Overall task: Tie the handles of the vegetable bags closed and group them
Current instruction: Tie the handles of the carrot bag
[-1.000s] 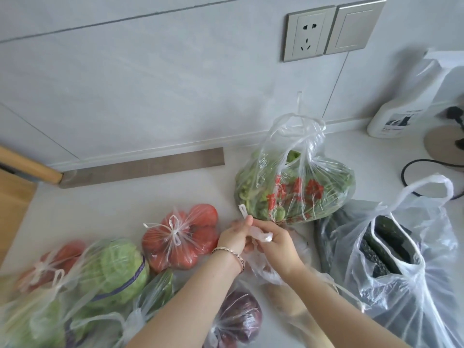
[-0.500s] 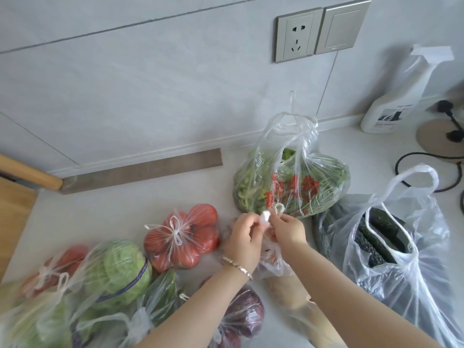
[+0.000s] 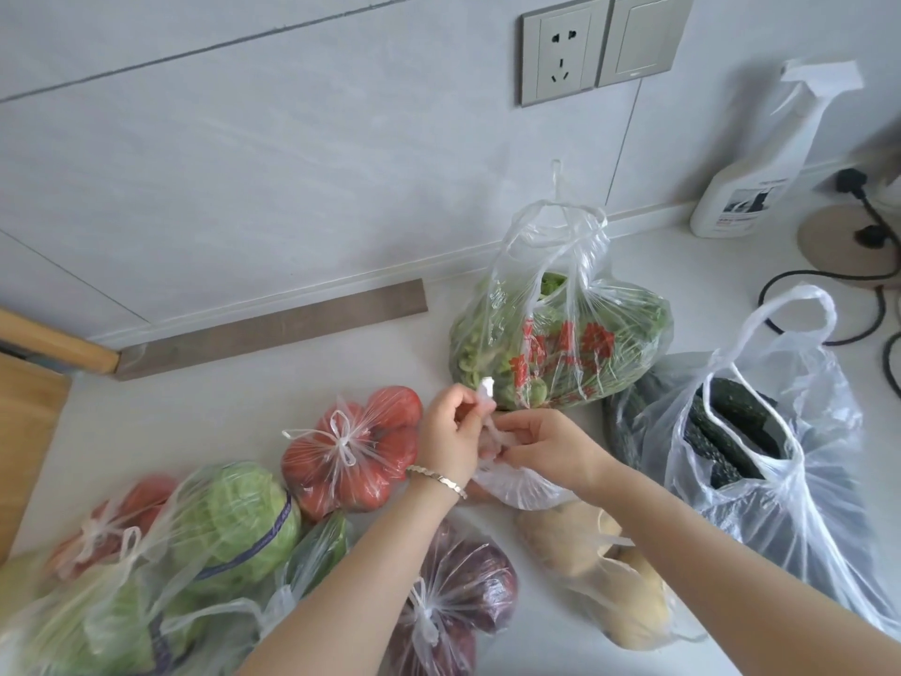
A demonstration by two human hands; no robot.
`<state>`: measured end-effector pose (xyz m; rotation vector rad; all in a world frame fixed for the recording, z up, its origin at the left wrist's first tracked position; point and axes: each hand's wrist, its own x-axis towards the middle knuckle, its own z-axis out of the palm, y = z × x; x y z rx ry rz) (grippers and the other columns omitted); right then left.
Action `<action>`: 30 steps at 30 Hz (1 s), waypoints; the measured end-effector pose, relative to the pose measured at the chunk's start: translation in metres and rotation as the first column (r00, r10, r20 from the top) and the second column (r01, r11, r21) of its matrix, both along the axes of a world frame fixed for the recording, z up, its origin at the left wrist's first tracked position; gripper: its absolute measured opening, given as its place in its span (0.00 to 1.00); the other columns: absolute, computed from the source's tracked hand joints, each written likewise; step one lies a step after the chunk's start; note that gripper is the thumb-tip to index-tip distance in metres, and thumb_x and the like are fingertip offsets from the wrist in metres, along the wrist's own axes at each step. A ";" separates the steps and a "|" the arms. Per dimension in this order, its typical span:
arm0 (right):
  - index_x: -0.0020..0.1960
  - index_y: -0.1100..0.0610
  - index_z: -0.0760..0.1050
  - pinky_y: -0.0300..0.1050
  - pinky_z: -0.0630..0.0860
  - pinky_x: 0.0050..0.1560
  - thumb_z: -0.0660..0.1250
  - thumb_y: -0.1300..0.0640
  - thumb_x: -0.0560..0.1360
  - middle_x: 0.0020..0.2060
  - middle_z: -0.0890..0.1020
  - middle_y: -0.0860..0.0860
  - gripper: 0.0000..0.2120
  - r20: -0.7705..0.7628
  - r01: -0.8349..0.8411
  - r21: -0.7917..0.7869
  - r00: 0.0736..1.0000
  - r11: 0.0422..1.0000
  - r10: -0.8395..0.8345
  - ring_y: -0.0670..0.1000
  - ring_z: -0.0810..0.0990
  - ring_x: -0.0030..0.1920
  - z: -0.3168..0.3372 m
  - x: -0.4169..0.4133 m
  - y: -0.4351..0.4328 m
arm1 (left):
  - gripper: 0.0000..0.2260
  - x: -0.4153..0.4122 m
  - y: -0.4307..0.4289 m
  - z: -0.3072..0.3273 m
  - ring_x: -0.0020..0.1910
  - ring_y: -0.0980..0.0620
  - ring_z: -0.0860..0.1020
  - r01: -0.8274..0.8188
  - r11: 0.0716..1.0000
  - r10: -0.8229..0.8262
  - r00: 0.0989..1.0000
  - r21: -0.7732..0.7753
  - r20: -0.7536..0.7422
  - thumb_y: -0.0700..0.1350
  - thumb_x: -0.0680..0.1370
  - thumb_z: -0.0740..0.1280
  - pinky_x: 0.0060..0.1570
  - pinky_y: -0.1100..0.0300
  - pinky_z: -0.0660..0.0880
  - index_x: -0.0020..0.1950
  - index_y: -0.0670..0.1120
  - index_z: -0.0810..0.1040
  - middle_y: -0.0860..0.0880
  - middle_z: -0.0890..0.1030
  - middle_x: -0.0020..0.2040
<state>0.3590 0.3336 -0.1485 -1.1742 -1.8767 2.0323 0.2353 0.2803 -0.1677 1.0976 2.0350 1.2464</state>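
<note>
Left hand (image 3: 451,434) and right hand (image 3: 553,444), close together, each pinch a twisted handle (image 3: 487,407) of the potato bag (image 3: 599,578) just beneath them; risk: thin plastic slipping or tearing under pull, leaving the knot loose.

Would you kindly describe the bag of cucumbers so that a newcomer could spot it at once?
Find the white spray bottle by the wall on the right. Just in front of it, nearer the camera, stands the bag of cucumbers. Unlike the knotted bag of tomatoes to the left, its mouth gapes open, one handle loop upright, with dark bumpy cucumbers showing.
</note>
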 end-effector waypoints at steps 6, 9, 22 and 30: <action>0.51 0.60 0.78 0.33 0.77 0.34 0.64 0.80 0.65 0.29 0.84 0.46 0.21 -0.233 0.187 -0.187 0.945 0.964 -0.229 0.41 0.81 0.31 -0.002 0.006 0.001 | 0.11 0.005 0.002 0.005 0.30 0.59 0.74 0.011 0.983 0.036 0.968 -0.182 0.250 0.43 0.76 0.64 0.35 0.69 0.71 0.34 0.51 0.73 0.52 0.75 0.31; 0.49 0.62 0.80 0.26 0.71 0.30 0.63 0.77 0.69 0.21 0.78 0.40 0.16 -0.153 0.299 0.028 0.944 0.954 -0.292 0.35 0.75 0.24 0.000 0.002 -0.005 | 0.10 0.008 0.003 0.003 0.31 0.49 0.71 -0.084 0.966 0.180 0.898 -0.246 0.402 0.43 0.77 0.64 0.37 0.56 0.72 0.35 0.49 0.75 0.50 0.73 0.28; 0.40 0.55 0.65 0.46 0.72 0.45 0.46 0.66 0.79 0.18 0.71 0.49 0.14 -0.047 0.535 -0.761 0.516 0.366 -0.855 0.51 0.71 0.31 -0.014 0.016 0.006 | 0.10 -0.016 0.007 -0.007 0.28 0.53 0.77 -0.383 0.870 0.399 0.180 -0.309 0.899 0.41 0.81 0.55 0.44 0.53 0.77 0.40 0.44 0.68 0.47 0.73 0.31; 0.31 0.55 0.57 0.28 0.53 0.18 0.44 0.62 0.78 0.11 0.58 0.47 0.17 0.387 0.771 -0.630 0.414 0.091 -0.824 0.47 0.58 0.26 -0.049 0.035 0.019 | 0.16 -0.039 -0.001 -0.041 0.14 0.58 0.62 -0.406 0.810 0.529 0.197 -0.423 0.825 0.43 0.81 0.54 0.33 0.61 0.71 0.33 0.43 0.65 0.52 0.65 0.17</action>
